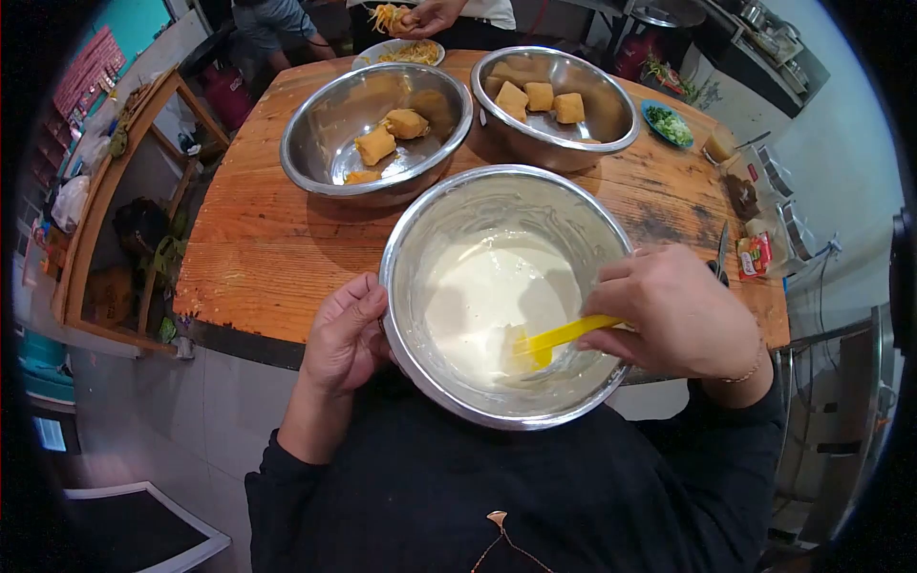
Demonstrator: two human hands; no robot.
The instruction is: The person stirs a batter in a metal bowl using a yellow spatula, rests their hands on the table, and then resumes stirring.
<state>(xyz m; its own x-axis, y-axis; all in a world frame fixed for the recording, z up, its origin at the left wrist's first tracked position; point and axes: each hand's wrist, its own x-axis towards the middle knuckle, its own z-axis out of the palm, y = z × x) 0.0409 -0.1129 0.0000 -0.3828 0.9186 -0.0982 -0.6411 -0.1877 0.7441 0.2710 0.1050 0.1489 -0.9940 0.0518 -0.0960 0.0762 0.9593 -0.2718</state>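
Mixing bowl [449, 215] at near edge of table [248, 229]. Left hand [346, 329] against its side, likely steadying; fingers partly hidden, clamping unclear. Right hand [673, 310] clamped on yellow spatula [568, 332], tip in batter [497, 286]. Two steel bowls [325, 124] of tan blocks [375, 146] crowd space beyond. Farther, co-worker's hand [435, 17] near plate [362, 63].

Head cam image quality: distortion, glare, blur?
Head view, edges: strong wide-angle warping, black corners. Head view, light: highlights on the steel rear-left bowl, soft shadow beside it on the table. Head view, centre: yellow spatula readable, no heavy blur, though its blade partly merges into pale batter.
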